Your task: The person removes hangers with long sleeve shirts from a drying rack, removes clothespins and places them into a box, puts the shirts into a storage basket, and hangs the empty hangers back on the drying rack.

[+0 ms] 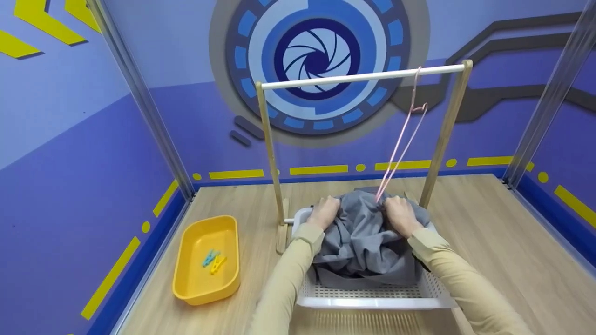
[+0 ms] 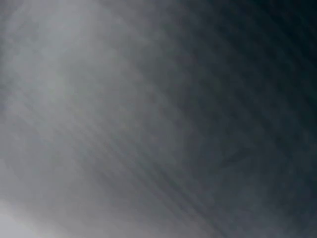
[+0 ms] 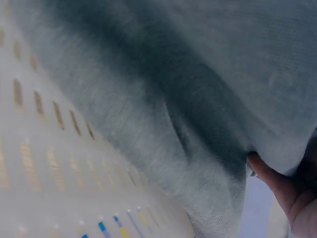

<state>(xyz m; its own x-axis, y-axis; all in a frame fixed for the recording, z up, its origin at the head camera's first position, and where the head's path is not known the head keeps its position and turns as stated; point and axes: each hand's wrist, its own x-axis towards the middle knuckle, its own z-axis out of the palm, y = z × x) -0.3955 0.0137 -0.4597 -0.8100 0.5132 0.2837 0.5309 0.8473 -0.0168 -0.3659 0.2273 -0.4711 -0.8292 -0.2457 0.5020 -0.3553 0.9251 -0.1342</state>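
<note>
A crumpled grey cloth [image 1: 368, 239] lies bunched in a white perforated basket [image 1: 377, 303]; its folds hide what kind of item it is. On its left side my left hand [image 1: 324, 212] grips the fabric with curled fingers. My right hand [image 1: 400, 216] holds the other side, and the right wrist view shows its thumb [image 3: 265, 171] pressed against the cloth [image 3: 148, 114]. Blurred grey fabric [image 2: 114, 124] fills the left wrist view, so that hand's fingers are hidden there. A pink hanger [image 1: 395, 151] dangles from the rod, its lower end reaching the cloth near my right hand.
Behind the basket stands a wooden rack with a white rod [image 1: 363, 77]. To the left, a yellow tray [image 1: 191, 284] contains a blue clothespin [image 1: 210, 258] and a yellow clothespin [image 1: 218, 264]. Purple panels and metal posts bound the wooden table [image 1: 489, 223].
</note>
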